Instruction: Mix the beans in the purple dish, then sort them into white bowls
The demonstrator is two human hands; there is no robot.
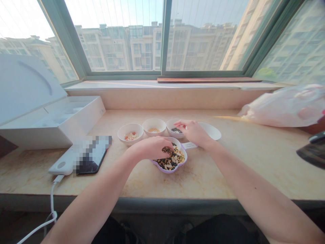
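My left hand reaches into a purple-rimmed bowl of mixed beans and seeds. Its fingers curl down among them, and whatever lies between the tips is hidden. Behind it, my right hand hovers at the rightmost small white bowl, which holds black beans. The fingers there are bent together over the rim; what they pinch is too small to make out. To the left stand a white bowl with yellow grains and another white bowl with pale seeds and some red pieces.
A white plate or lid and a printed slip lie by my right hand. On the left are an open white box, a phone and a white power bank with a cable. A plastic bag sits at right.
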